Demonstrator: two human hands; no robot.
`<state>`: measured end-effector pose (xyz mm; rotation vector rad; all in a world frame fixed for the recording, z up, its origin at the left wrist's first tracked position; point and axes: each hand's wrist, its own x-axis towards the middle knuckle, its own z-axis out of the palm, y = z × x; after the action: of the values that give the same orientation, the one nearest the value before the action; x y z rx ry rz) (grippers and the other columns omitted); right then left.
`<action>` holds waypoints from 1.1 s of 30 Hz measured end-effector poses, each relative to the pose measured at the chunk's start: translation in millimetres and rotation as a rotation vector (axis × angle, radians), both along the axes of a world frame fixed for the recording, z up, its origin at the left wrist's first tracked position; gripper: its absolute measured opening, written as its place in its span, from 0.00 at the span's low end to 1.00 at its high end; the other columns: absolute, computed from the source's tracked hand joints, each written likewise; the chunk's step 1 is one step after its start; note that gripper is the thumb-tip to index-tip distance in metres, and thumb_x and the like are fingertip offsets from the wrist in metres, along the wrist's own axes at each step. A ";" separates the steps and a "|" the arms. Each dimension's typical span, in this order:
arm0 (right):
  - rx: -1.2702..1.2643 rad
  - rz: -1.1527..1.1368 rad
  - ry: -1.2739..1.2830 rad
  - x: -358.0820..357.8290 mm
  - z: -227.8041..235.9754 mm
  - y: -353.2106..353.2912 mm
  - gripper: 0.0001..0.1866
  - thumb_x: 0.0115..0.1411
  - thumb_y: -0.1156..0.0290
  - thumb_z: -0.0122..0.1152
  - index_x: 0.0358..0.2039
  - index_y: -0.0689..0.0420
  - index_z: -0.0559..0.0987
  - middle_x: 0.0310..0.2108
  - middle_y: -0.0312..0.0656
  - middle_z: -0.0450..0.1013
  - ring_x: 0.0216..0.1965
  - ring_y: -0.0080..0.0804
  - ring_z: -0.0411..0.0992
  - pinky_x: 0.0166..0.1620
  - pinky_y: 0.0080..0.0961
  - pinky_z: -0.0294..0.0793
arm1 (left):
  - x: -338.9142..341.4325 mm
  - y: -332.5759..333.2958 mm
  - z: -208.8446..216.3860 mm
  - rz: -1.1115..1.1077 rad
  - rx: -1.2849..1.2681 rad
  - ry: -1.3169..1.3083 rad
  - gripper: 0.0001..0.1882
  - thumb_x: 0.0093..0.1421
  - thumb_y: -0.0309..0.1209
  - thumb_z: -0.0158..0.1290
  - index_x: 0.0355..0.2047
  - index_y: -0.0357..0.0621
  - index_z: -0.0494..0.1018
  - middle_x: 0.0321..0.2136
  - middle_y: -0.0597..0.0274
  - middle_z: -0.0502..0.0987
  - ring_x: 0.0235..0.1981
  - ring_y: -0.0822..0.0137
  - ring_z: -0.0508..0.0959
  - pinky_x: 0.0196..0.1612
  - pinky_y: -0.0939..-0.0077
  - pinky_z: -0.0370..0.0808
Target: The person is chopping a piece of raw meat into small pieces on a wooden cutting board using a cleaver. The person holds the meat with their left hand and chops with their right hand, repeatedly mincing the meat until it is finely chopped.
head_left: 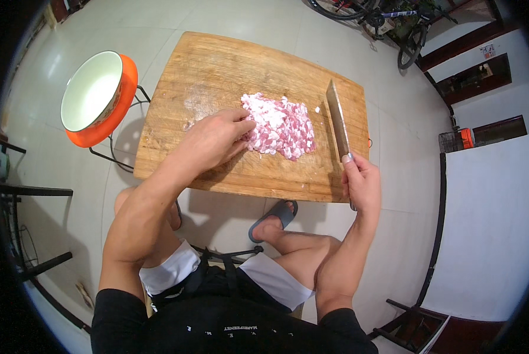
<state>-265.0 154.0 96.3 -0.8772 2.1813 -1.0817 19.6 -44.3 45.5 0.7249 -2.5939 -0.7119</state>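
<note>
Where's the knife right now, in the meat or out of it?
Out of it: the knife is in the right hand, off to the right of the meat, with board showing between them.

Meat (285,127) lies on board (217,71), left of cleaver (337,121).

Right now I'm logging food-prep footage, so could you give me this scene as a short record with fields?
Left hand: fingers bent, at the left edge of the chopped meat; whether they grip any is unclear
Right hand: closed around the handle of the cleaver
Cleaver: blade to the right of the meat, apart from it
Meat: pink and white, in small pieces, heaped on the wooden chopping board
Left of board: bowl with a pale inside, on an orange stool
Background: bicycle, upper right
</note>
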 end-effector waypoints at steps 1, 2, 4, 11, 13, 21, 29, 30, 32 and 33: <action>0.025 0.023 0.023 1.2 -0.5 -0.5 0.19 0.75 0.64 0.62 0.60 0.59 0.85 0.20 0.28 0.69 0.17 0.15 0.64 0.21 0.21 0.63 | 0.5 -0.3 -1.7 -0.001 -0.011 0.009 0.19 0.64 0.31 0.65 0.55 0.44 0.79 0.59 0.52 0.79 0.57 0.45 0.80 0.57 0.54 0.81; 0.059 0.052 0.072 2.1 -0.1 -1.0 0.19 0.73 0.64 0.63 0.60 0.58 0.85 0.21 0.28 0.70 0.19 0.15 0.64 0.21 0.23 0.65 | 0.9 -0.4 -2.6 -0.002 -0.022 0.017 0.19 0.64 0.31 0.65 0.55 0.44 0.79 0.59 0.51 0.79 0.57 0.45 0.80 0.57 0.54 0.81; 0.073 0.160 0.204 5.3 -1.0 1.0 0.19 0.73 0.65 0.64 0.60 0.58 0.85 0.21 0.28 0.70 0.19 0.15 0.64 0.22 0.23 0.65 | 1.6 0.0 0.6 -0.007 -0.008 0.011 0.18 0.64 0.31 0.65 0.54 0.44 0.79 0.59 0.51 0.79 0.56 0.45 0.81 0.57 0.54 0.81; -0.020 0.120 -0.074 17.9 16.0 11.8 0.20 0.76 0.62 0.61 0.60 0.62 0.83 0.21 0.29 0.70 0.18 0.15 0.65 0.21 0.20 0.64 | 2.9 1.1 -2.8 -0.013 -0.053 0.114 0.11 0.63 0.30 0.63 0.44 0.40 0.78 0.47 0.52 0.80 0.49 0.46 0.81 0.49 0.51 0.81; -0.101 0.069 -0.133 20.2 14.3 9.7 0.20 0.77 0.61 0.60 0.59 0.63 0.82 0.21 0.30 0.70 0.17 0.16 0.65 0.21 0.20 0.64 | 2.0 0.2 1.4 -0.015 -0.009 0.025 0.16 0.63 0.30 0.64 0.51 0.42 0.79 0.54 0.51 0.79 0.53 0.44 0.81 0.54 0.53 0.81; -0.081 -0.071 -0.275 33.8 5.8 -10.6 0.19 0.79 0.55 0.56 0.42 0.61 0.82 0.21 0.33 0.72 0.15 0.19 0.66 0.19 0.20 0.65 | 2.3 -2.0 -2.1 -0.008 -0.017 0.011 0.19 0.63 0.30 0.65 0.55 0.43 0.79 0.58 0.50 0.79 0.56 0.44 0.81 0.56 0.54 0.81; -0.048 -0.031 -0.270 35.5 -1.2 -14.4 0.19 0.79 0.55 0.57 0.42 0.60 0.82 0.21 0.33 0.72 0.15 0.19 0.67 0.18 0.20 0.65 | 0.4 -1.3 -2.1 -0.003 -0.007 0.000 0.19 0.63 0.31 0.65 0.54 0.43 0.79 0.58 0.49 0.79 0.55 0.44 0.81 0.56 0.54 0.81; -0.062 -0.028 -0.276 36.1 -0.6 -14.7 0.19 0.79 0.55 0.57 0.43 0.60 0.82 0.21 0.33 0.72 0.15 0.19 0.67 0.18 0.20 0.65 | 0.9 -1.9 -0.9 -0.006 -0.008 -0.001 0.19 0.63 0.31 0.65 0.54 0.43 0.79 0.58 0.49 0.79 0.55 0.44 0.81 0.56 0.54 0.81; -0.134 -0.067 -0.293 39.4 4.3 -11.1 0.19 0.79 0.55 0.57 0.45 0.60 0.83 0.21 0.33 0.72 0.15 0.19 0.66 0.19 0.20 0.65 | 2.1 -1.0 -1.3 -0.009 -0.002 -0.006 0.19 0.63 0.31 0.65 0.55 0.43 0.79 0.58 0.49 0.80 0.55 0.44 0.81 0.56 0.54 0.81; -0.170 -0.086 -0.302 40.5 5.5 -10.1 0.19 0.79 0.55 0.57 0.46 0.60 0.83 0.21 0.33 0.72 0.15 0.19 0.66 0.19 0.20 0.65 | 2.3 -0.5 0.1 -0.005 0.000 -0.010 0.19 0.63 0.31 0.65 0.55 0.43 0.79 0.58 0.49 0.79 0.55 0.44 0.81 0.56 0.54 0.81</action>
<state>-224.5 143.8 101.9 -0.6456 1.9127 -1.3620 21.9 -44.8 45.6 0.7241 -2.6057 -0.7117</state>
